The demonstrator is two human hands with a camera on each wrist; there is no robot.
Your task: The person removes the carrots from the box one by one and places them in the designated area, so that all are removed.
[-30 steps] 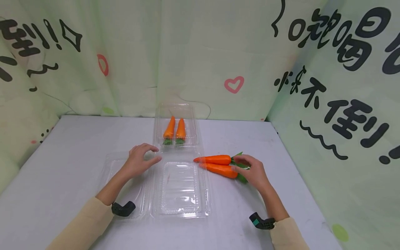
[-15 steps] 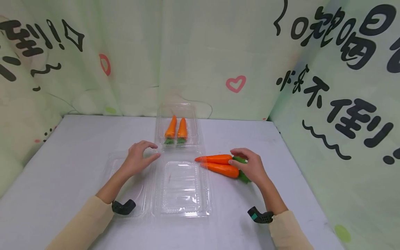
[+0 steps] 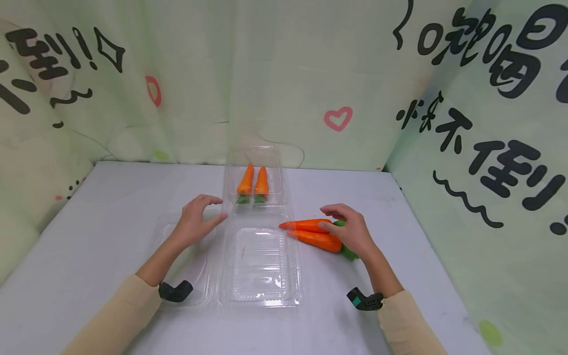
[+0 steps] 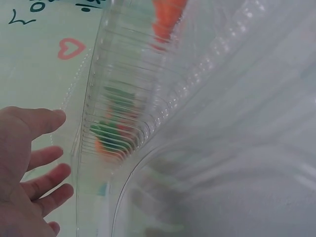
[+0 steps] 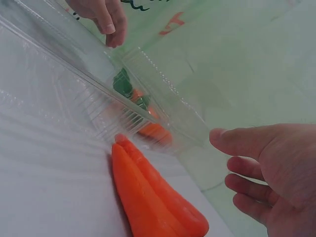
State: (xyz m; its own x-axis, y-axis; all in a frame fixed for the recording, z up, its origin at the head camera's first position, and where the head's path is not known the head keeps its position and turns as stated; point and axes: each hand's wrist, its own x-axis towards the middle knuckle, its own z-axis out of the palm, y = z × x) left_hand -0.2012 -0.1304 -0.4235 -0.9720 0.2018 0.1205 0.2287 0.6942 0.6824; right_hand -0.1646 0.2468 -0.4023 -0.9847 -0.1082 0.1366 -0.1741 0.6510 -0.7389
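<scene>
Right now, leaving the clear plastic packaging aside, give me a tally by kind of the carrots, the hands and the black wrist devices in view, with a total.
Orange, tapered carrots with green tops: 4
Bare hands, left hand and right hand: 2
Black wrist-worn devices: 2
Total: 8

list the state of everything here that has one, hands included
near box, spread open
far box, loaded, cannot tell if closed
back carrots, inside the far box, green ends toward the near box
front carrots, lying together, tips at the near box's edge
right hand, at the front carrots' green ends, holding nothing
left hand, thumb and fingers apart, holding nothing
wrist cameras, strapped on
</scene>
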